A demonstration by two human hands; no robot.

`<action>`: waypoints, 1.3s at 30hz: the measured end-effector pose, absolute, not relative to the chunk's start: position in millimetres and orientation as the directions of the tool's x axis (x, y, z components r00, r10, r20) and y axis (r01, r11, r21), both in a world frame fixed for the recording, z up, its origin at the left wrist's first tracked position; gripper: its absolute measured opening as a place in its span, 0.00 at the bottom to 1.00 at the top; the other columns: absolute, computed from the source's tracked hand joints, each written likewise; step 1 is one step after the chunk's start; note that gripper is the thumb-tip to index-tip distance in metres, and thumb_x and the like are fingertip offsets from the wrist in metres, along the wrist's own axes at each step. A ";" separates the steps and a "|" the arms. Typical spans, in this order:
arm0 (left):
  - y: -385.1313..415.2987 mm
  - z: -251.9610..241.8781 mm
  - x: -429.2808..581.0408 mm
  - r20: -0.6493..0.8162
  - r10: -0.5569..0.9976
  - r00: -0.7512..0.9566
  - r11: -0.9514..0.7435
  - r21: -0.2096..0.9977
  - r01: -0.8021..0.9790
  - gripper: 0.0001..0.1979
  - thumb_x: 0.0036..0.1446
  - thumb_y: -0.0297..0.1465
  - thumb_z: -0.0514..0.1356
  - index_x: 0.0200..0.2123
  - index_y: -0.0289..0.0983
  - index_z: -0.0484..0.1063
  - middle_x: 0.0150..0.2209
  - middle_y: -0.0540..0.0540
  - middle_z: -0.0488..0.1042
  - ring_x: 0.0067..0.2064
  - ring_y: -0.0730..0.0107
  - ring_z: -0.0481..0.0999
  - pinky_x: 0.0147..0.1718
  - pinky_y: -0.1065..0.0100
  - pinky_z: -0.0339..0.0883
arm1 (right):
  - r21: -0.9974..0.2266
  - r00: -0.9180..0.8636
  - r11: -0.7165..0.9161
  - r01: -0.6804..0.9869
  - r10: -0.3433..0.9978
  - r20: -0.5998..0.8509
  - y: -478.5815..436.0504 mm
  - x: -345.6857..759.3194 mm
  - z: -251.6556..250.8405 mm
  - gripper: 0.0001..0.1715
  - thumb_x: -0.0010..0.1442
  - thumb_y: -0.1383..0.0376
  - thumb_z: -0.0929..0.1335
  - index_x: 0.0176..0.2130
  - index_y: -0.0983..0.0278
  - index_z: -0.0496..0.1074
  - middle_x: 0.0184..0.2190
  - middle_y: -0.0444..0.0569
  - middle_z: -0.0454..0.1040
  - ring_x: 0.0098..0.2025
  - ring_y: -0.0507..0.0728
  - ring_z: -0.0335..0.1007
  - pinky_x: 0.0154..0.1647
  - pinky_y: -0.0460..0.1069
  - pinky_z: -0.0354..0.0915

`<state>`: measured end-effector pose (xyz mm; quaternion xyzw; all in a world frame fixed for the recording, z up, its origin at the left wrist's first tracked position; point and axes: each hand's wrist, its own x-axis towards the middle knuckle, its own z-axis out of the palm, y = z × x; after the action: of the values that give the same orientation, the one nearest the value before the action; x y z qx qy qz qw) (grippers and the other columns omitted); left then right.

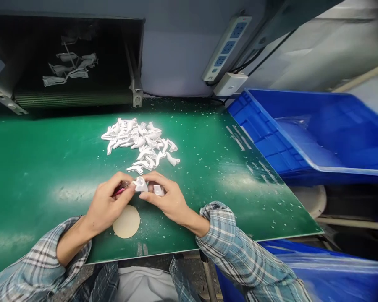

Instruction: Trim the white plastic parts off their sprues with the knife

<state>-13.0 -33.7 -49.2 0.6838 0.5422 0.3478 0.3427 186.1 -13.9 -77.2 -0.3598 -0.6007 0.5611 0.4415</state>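
Observation:
My left hand (107, 203) is closed around a small pink-red object (120, 191), mostly hidden by the fingers, so its kind cannot be told. Its thumb and fingertip also meet the left end of a small white plastic part (141, 184). My right hand (168, 199) pinches that part from the right, between thumb and forefinger. A ribbed white piece (158, 190) shows inside the curled right fingers; whether it belongs to the same part cannot be told. Just beyond both hands lies a loose pile of curved white plastic parts (138, 136).
A round cream disc (126, 222) lies on the green table (50, 167) by my left wrist. At the back left, a conveyor (72, 98) carries white moulded pieces (71, 69). A power strip (227, 48) hangs behind. Blue crates (261, 130) stand right of the table's edge.

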 end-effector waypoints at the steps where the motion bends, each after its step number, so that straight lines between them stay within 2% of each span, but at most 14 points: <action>1: -33.1 -48.6 -14.2 0.112 0.981 0.157 -0.178 0.836 0.519 0.10 0.67 0.38 0.57 0.37 0.39 0.72 0.27 0.53 0.70 0.26 0.74 0.63 0.26 0.72 0.58 | -0.995 -0.380 0.010 -0.097 0.924 0.046 -13.3 185.1 -76.2 0.21 0.58 0.51 0.78 0.46 0.61 0.79 0.34 0.45 0.74 0.30 0.51 0.65 0.33 0.48 0.63; 4: -30.5 -49.9 -18.2 0.110 0.979 0.174 -0.192 0.793 0.578 0.09 0.68 0.39 0.57 0.41 0.40 0.72 0.28 0.53 0.71 0.25 0.73 0.65 0.26 0.72 0.59 | -0.940 -0.474 -0.293 -0.177 0.862 -0.179 -10.7 185.3 -74.3 0.27 0.58 0.46 0.76 0.46 0.62 0.75 0.26 0.40 0.67 0.23 0.48 0.53 0.22 0.45 0.52; 6: -28.8 -52.6 -20.5 0.167 0.966 0.197 -0.257 0.707 0.659 0.11 0.68 0.40 0.58 0.46 0.41 0.72 0.30 0.53 0.74 0.26 0.73 0.68 0.28 0.72 0.61 | -0.902 -0.469 -0.381 -0.205 0.847 -0.251 -8.6 187.8 -73.0 0.27 0.57 0.46 0.76 0.44 0.63 0.74 0.24 0.38 0.64 0.21 0.47 0.49 0.20 0.44 0.47; 8: -27.7 -55.6 -22.0 0.276 0.932 0.234 -0.352 0.543 0.762 0.12 0.68 0.41 0.59 0.47 0.40 0.72 0.32 0.51 0.77 0.28 0.72 0.71 0.30 0.71 0.62 | -0.896 -0.438 -0.392 -0.210 0.857 -0.272 -6.8 190.9 -70.8 0.26 0.56 0.47 0.77 0.42 0.63 0.73 0.23 0.37 0.62 0.21 0.46 0.48 0.20 0.43 0.45; 11: -27.3 -58.4 -22.7 0.390 0.867 0.309 -0.432 0.282 0.857 0.16 0.70 0.44 0.57 0.36 0.39 0.73 0.30 0.49 0.77 0.29 0.70 0.74 0.29 0.69 0.57 | -0.899 -0.435 -0.396 -0.190 0.854 -0.284 -5.3 193.7 -67.2 0.25 0.55 0.48 0.78 0.40 0.63 0.72 0.23 0.37 0.60 0.22 0.46 0.48 0.20 0.43 0.45; 13: -27.7 -58.3 -22.1 0.398 0.851 0.342 -0.438 0.181 0.880 0.20 0.72 0.46 0.54 0.32 0.39 0.71 0.27 0.49 0.75 0.28 0.70 0.73 0.27 0.67 0.52 | -0.902 -0.440 -0.394 -0.174 0.851 -0.287 -5.3 194.2 -66.1 0.25 0.55 0.49 0.78 0.39 0.63 0.72 0.23 0.37 0.60 0.22 0.46 0.48 0.20 0.43 0.46; 16: -28.0 -56.3 -20.9 0.372 0.856 0.359 -0.425 0.112 0.898 0.25 0.73 0.49 0.50 0.29 0.39 0.69 0.25 0.49 0.73 0.27 0.70 0.70 0.26 0.66 0.47 | -0.915 -0.444 -0.378 -0.142 0.850 -0.282 -5.8 194.4 -66.9 0.24 0.55 0.49 0.78 0.39 0.63 0.72 0.24 0.37 0.62 0.22 0.46 0.50 0.19 0.44 0.46; 26: -29.1 -52.2 -19.0 0.338 0.884 0.323 -0.388 0.143 0.911 0.29 0.72 0.51 0.48 0.25 0.38 0.66 0.22 0.48 0.64 0.24 0.70 0.60 0.25 0.64 0.38 | -0.947 -0.436 -0.303 -0.109 0.871 -0.228 -6.1 194.3 -61.6 0.21 0.57 0.51 0.77 0.37 0.63 0.72 0.23 0.39 0.65 0.23 0.47 0.53 0.22 0.45 0.49; 33: -29.2 -54.1 -19.1 0.459 0.782 0.423 -0.468 -0.016 0.884 0.26 0.74 0.45 0.52 0.24 0.38 0.66 0.20 0.50 0.65 0.23 0.71 0.61 0.24 0.64 0.41 | -0.944 -0.407 -0.313 -0.101 0.879 -0.248 -8.1 195.1 -64.9 0.22 0.55 0.52 0.79 0.37 0.64 0.73 0.24 0.38 0.64 0.23 0.47 0.52 0.21 0.44 0.48; 35: -29.0 -55.0 -19.6 0.478 0.764 0.434 -0.511 0.037 0.859 0.25 0.73 0.44 0.53 0.24 0.38 0.66 0.21 0.51 0.66 0.23 0.72 0.62 0.24 0.65 0.43 | -0.921 -0.425 -0.360 -0.148 0.864 -0.270 -8.1 194.6 -66.9 0.23 0.57 0.50 0.78 0.39 0.64 0.74 0.24 0.38 0.63 0.23 0.46 0.50 0.20 0.43 0.47; 39: -27.6 -55.5 -20.2 0.407 0.826 0.391 -0.539 0.363 0.760 0.19 0.74 0.43 0.53 0.35 0.37 0.71 0.26 0.51 0.71 0.28 0.71 0.67 0.29 0.69 0.58 | -0.810 -0.491 -0.484 -0.331 0.821 -0.290 -6.4 190.8 -68.8 0.23 0.58 0.49 0.77 0.36 0.65 0.75 0.25 0.41 0.62 0.26 0.48 0.50 0.20 0.43 0.52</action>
<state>-20.2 -27.6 -55.5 0.8318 0.4767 0.2781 0.0588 190.8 -6.4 -68.8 -0.3474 -0.3527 0.7882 0.3656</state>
